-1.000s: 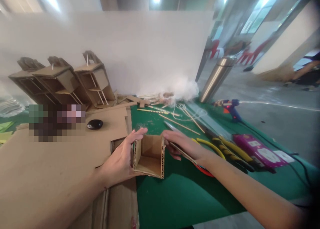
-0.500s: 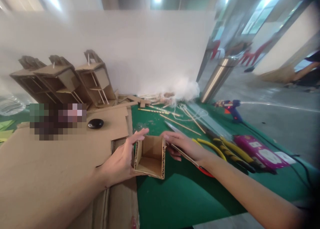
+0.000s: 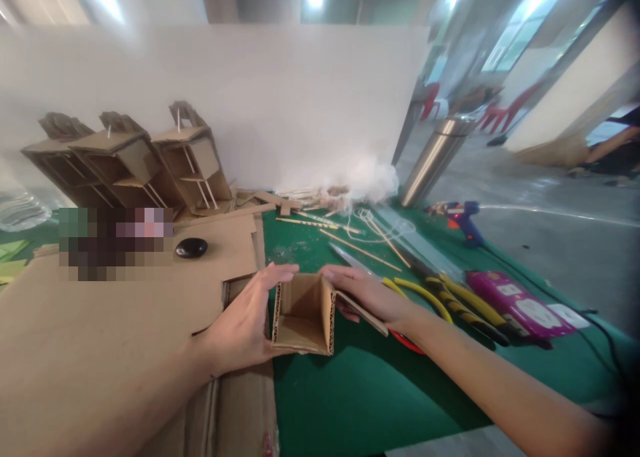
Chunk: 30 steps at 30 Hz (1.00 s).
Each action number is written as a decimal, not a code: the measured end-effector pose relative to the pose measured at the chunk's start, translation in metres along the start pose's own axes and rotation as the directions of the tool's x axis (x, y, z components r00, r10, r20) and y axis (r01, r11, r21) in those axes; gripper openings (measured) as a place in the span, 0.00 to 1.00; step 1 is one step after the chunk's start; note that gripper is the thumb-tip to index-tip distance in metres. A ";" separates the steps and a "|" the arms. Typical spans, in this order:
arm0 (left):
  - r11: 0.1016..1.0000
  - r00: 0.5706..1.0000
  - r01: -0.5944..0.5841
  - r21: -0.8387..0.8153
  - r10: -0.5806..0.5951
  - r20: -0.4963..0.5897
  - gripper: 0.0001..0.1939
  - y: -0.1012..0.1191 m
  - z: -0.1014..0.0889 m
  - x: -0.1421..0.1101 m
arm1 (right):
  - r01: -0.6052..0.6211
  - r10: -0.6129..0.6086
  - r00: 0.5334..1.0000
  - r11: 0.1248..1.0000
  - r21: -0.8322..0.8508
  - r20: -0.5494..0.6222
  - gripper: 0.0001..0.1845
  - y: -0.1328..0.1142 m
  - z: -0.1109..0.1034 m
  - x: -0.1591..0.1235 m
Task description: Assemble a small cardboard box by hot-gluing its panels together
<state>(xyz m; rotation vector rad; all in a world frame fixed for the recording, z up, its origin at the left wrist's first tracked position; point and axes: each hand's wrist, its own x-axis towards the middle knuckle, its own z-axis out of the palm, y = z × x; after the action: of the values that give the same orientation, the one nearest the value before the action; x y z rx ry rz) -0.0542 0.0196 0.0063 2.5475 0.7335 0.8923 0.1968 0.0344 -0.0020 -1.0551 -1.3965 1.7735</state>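
Observation:
A small open-fronted cardboard box (image 3: 302,332) faces me above the edge of the cardboard sheets, its corrugated edges showing. My left hand (image 3: 245,320) is wrapped round its left side, fingers over the top edge and thumb at the bottom. At the box's upper right corner, my right hand (image 3: 357,290) is closed on a flat cardboard piece (image 3: 364,315), which slants down to the right. Whether that piece is joined to the box I cannot tell. Scissors (image 3: 350,257) lie under my right hand, their red handle (image 3: 407,342) partly hidden by the wrist.
Three cardboard structures (image 3: 187,170) stand back left, near a black oval object (image 3: 191,248) on cardboard sheets (image 3: 125,330). Thin sticks (image 3: 360,248), string and white fluff (image 3: 375,180) lie ahead. Rightward are yellow-and-black-handled pliers (image 3: 460,310), a glue gun (image 3: 465,220), a magenta box (image 3: 515,304) and a steel flask (image 3: 437,160).
The box has shifted slightly right, and my right fingers now sit against its upper right corner. The flat piece has turned to show more of its face.

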 end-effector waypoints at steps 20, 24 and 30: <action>0.981 0.966 0.167 0.103 -0.184 0.181 0.52 0.007 -0.004 0.000 | 0.275 -0.284 0.956 0.955 -0.109 -0.076 0.07 -0.015 -0.002 -0.014; 0.978 0.969 0.194 0.072 -0.203 0.141 0.46 0.008 -0.004 0.001 | 0.330 -0.345 0.938 0.915 -0.231 -0.026 0.13 -0.011 -0.001 -0.013; 0.902 0.896 0.431 -0.015 -0.426 0.125 0.40 0.006 -0.002 0.004 | 0.330 -0.331 0.940 0.812 -0.481 0.085 0.30 -0.015 -0.005 -0.016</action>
<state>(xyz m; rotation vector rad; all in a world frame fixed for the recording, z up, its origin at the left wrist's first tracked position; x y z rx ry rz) -0.0506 0.0172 0.0122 2.2405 1.1647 0.5943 0.2087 0.0269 0.0154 -0.9755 -1.9580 1.1879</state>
